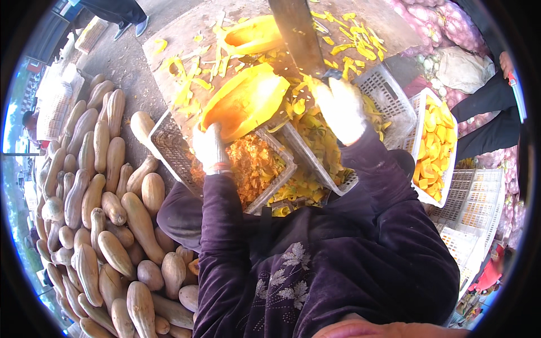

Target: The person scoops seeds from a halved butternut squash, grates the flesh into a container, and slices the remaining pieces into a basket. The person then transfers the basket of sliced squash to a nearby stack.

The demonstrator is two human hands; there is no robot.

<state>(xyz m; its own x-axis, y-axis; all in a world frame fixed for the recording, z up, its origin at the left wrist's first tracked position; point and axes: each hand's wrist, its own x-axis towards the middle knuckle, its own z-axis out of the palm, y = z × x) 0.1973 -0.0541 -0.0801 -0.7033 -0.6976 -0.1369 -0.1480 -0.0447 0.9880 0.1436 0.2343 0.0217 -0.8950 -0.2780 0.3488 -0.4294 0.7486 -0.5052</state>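
Observation:
In a white glove, my left hand (pixel 211 145) grips the near left end of a peeled, hollowed squash half (pixel 258 95), its thumb at the hollow. My right hand (pixel 341 107), also gloved, is closed around the handle of a wide-bladed cleaver (pixel 298 38). The blade points away from me, above the wooden board (pixel 169 91), right of the squash half. Further back on the board lies another peeled squash half (pixel 251 37), partly behind the blade. Strips of yellow peel (pixel 365 48) are scattered around both halves.
Below the board, a crate (pixel 169 137) holds orange squash pulp (pixel 253 162); another crate (pixel 304 148) holds peelings. A white crate of yellow squash chunks (pixel 435 143) stands right, near a person's legs (pixel 486 114). Unpeeled squashes (pixel 97 190) are heaped left. Net sacks (pixel 456 25) lie at back right.

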